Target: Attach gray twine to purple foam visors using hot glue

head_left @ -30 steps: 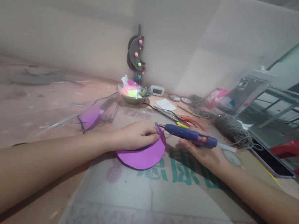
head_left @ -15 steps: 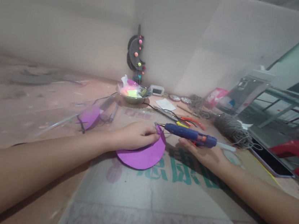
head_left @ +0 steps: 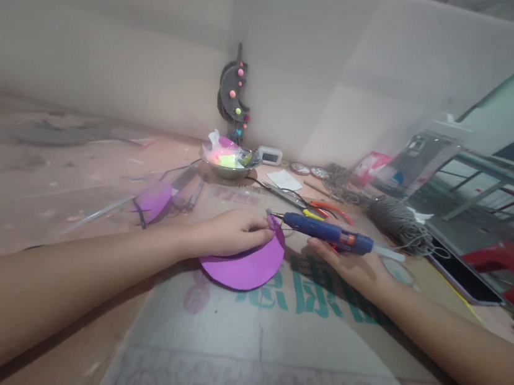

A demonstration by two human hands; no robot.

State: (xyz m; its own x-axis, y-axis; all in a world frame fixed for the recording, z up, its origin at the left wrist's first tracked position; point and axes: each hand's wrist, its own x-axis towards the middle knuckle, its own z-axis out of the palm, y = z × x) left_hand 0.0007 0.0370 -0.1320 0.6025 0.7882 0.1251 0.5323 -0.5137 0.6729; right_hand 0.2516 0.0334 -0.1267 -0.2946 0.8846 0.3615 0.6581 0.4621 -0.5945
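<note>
My left hand (head_left: 228, 233) rests on a purple foam circle (head_left: 248, 266) lying on flattened cardboard (head_left: 268, 331), its fingers pinching the circle's raised far edge. My right hand (head_left: 346, 263) is closed around a blue glue gun (head_left: 327, 232), held level. The gun's metal tip points left and sits right at the pinched purple edge, beside my left fingertips.
A metal bowl (head_left: 229, 163) of bright foam bits stands behind, with scissors (head_left: 285, 195) and orange-handled pliers (head_left: 330, 209) to its right. A grey twine bundle (head_left: 398, 222) and a phone (head_left: 466, 277) lie at right. Another purple piece (head_left: 155, 200) lies at left. A dark decorated ornament (head_left: 233, 99) leans against the wall.
</note>
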